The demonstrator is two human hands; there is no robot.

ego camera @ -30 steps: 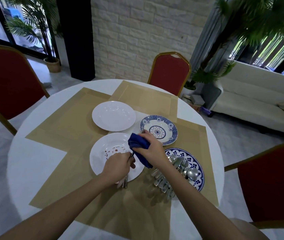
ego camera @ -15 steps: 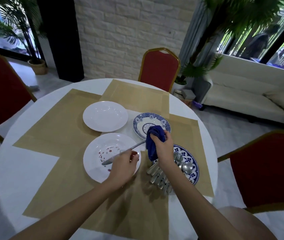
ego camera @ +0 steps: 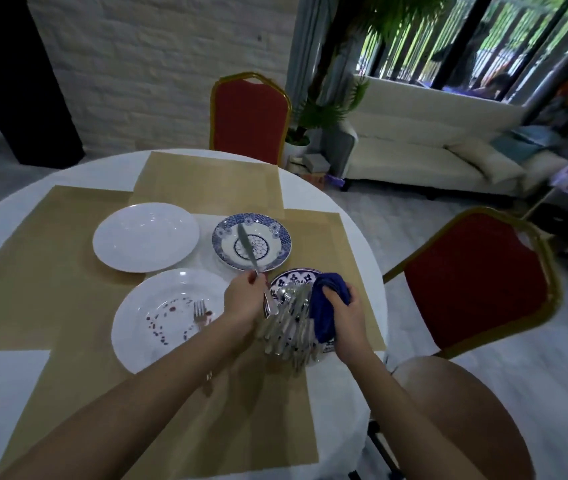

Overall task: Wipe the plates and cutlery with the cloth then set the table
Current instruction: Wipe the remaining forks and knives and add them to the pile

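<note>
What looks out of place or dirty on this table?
The near white plate carries reddish specks, with a fork lying in it. Cutlery is heaped loosely on the blue plate, handles overhanging its near rim.

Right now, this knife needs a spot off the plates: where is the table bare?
Free: the far mat beyond the plain white plate and patterned plate; the left mat beside that white plate. Crowded: around the cutlery pile, where the left hand grips the knife and the right hand the cloth.
</note>
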